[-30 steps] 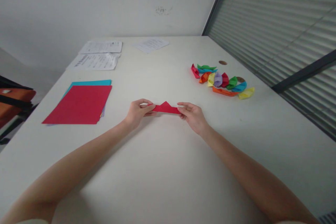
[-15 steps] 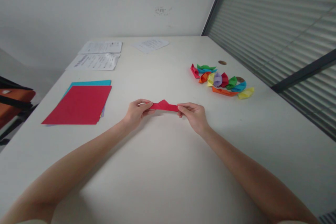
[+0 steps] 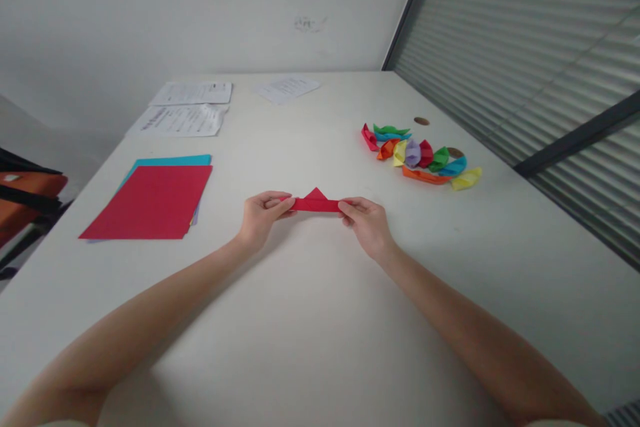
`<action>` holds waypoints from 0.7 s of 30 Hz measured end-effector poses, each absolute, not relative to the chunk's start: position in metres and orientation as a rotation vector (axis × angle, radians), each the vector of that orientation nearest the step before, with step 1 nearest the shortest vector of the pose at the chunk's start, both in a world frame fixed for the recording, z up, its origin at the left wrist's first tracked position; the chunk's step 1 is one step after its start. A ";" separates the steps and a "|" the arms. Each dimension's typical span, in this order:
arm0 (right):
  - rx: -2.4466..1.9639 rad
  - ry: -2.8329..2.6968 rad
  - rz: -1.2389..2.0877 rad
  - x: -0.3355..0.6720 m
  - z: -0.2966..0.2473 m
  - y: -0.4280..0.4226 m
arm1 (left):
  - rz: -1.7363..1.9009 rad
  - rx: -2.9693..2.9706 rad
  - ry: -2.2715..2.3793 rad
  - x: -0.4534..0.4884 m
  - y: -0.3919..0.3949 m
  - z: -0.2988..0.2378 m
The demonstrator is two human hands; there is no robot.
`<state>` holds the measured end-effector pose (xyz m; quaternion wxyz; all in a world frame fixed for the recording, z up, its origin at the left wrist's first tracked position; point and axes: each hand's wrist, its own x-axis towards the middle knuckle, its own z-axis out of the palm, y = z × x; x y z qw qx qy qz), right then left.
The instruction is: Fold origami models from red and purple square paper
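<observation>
Between my two hands stretches a folded red paper [image 3: 317, 204], a narrow strip with a small triangular peak rising at its middle. My left hand [image 3: 263, 215] pinches the left end between thumb and fingers. At the right end, my right hand [image 3: 369, 221] grips it the same way, thumb on the near face. The paper is held just above the white table [image 3: 300, 320], and its two ends are partly hidden by my fingers.
Left of my hands lies a stack of coloured paper sheets [image 3: 153, 203], red on top. Several folded paper boats [image 3: 425, 155] in mixed colours sit at the right. Printed sheets [image 3: 183, 120] lie at the back left, another printed sheet [image 3: 289, 89] at the back middle. Blinds [image 3: 550, 47] border the right side.
The folded red paper has levelled out from a slight tilt, and its peak has shifted a little right. My left thumb has slid slightly inward along it. Both hands keep their hold.
</observation>
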<state>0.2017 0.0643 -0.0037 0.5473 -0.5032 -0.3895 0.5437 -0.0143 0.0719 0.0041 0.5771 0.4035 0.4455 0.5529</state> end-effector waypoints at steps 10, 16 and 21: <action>-1.183 -0.915 1.142 0.196 0.005 0.061 | 1.228 0.704 0.978 -0.013 0.075 -0.003; -1.203 -0.972 0.975 0.196 0.016 0.061 | 1.068 0.866 0.924 -0.017 0.076 0.000; -1.192 -1.072 0.888 0.197 0.034 0.054 | 0.839 1.119 0.871 -0.015 0.069 -0.001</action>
